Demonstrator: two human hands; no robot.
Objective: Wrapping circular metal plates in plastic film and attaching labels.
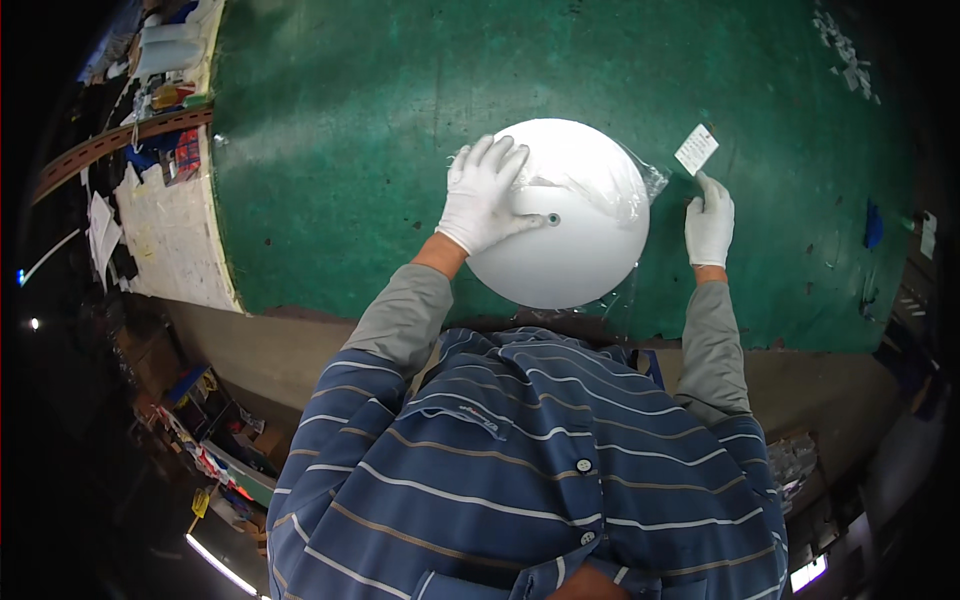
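A round, smooth white dome or disc (590,265) with a small hole near its middle lies on the green tabletop. Clear plastic film (625,190) covers part of its upper right. My left hand (480,200), in a white glove, rests on the disc's left side with fingers spread and the thumb reaching toward the hole. To the right of the disc, a small white printed card (697,150) lies on the table. My gloved right hand (711,222) is just below it, the extended index fingertip at the card's lower edge and the thumb apart.
The green table (350,100) has a pale, paper-covered surface (175,235) along its left side, crossed by a perforated metal bar (150,128). White scraps (845,55) lie at the far right, and a blue piece (873,226) near the right edge. Shelving with boxes stands lower left.
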